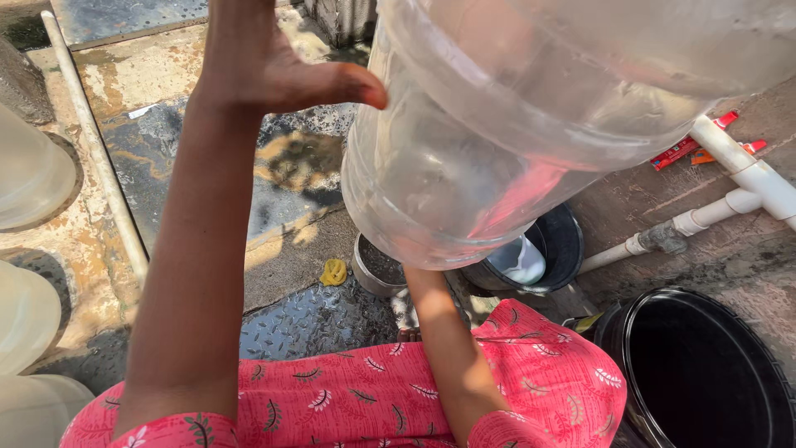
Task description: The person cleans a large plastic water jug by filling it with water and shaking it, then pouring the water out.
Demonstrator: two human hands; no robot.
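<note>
A large clear plastic water jar [531, 124] fills the upper right of the view, from about 12 to 3 o'clock, lifted off the ground and tilted, with its rounded end hanging low toward the centre. The left hand [265, 58] is raised at 11 o'clock, its thumb stretched out and touching the jar's side; the rest of its fingers run off the top edge, so I cannot tell whether they are spread or pressed together. The right forearm [448, 348] rises from 6 o'clock and goes under the jar; the right hand is hidden behind the plastic, and its fingers cannot be made out. A pink leaf-print garment [373, 390] covers the person's lap along the bottom. Below the jar, near the centre, stands a small metal pot [373, 270], with a yellow scrap [333, 271] just beside it on the wet ground. At 4 o'clock sits a dark basin [557, 241] holding something white, and at 5 o'clock a large black bucket [696, 373]. White pipes [738, 166] cross at 3 o'clock, a thin pipe [91, 141] runs at 9 o'clock, and pale containers [29, 174] line the left edge.
</note>
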